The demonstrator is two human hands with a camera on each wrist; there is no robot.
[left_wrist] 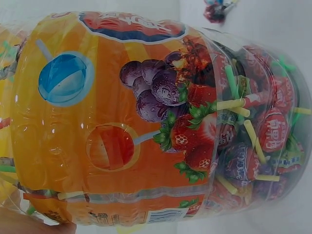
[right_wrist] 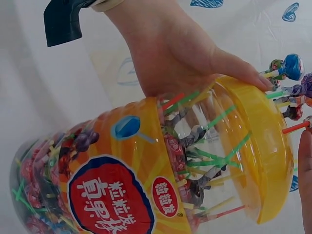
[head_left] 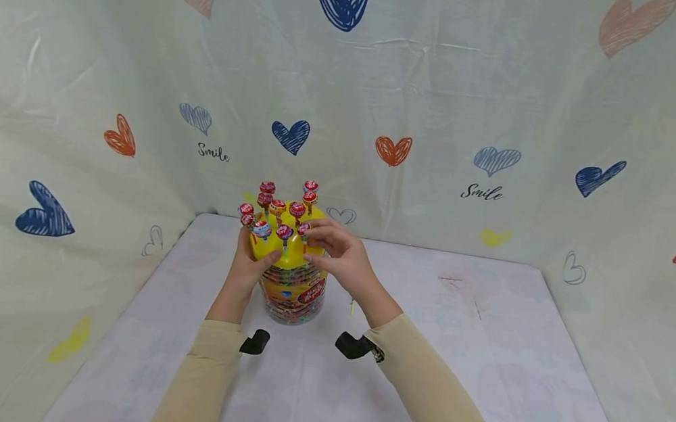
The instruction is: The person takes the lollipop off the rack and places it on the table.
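A clear plastic candy jar (head_left: 293, 295) full of wrapped lollipops stands upright on the table, with an orange printed label and a yellow lid (right_wrist: 263, 161). Several lollipops (head_left: 283, 233) stick up from the lid by their sticks. My left hand (head_left: 245, 263) grips the jar at the lid's left side, its thumb across the front. My right hand (head_left: 342, 255) is at the lid's right side, thumb and fingers apart. Its fingertips are at a lollipop with a red stick (right_wrist: 295, 127); whether they press or only touch it is unclear.
A loose lollipop (left_wrist: 214, 12) lies on the table beside the jar; in the head view only its stick (head_left: 352, 306) shows, by my right wrist. The white table (head_left: 452, 358) meets a heart-printed curtain (head_left: 446, 99) at the back and sides.
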